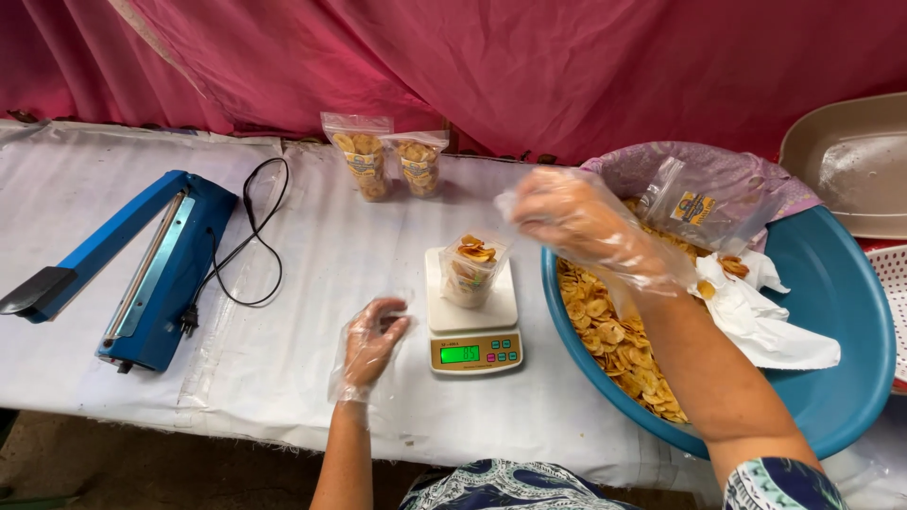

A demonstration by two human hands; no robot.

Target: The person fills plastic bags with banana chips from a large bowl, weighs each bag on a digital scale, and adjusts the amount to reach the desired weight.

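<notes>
A clear pouch of yellow chips (470, 269) stands open on a small white digital scale (471, 321) with a lit green display. My right hand (578, 225), in a loose clear plastic glove, hovers blurred just right of and above the pouch, over the rim of a big blue basin (831, 331) full of chips (614, 340). Whether it pinches any chips I cannot tell. My left hand (371, 342), also gloved, rests on the white table cover left of the scale, fingers loosely curled, holding nothing.
Two filled chip pouches (387, 156) stand at the back by the pink cloth. A blue heat sealer (142, 269) with a black cord lies at left. Empty labelled pouches (704, 203) and white paper (765, 316) lie in the basin. A beige tray (850, 161) sits at far right.
</notes>
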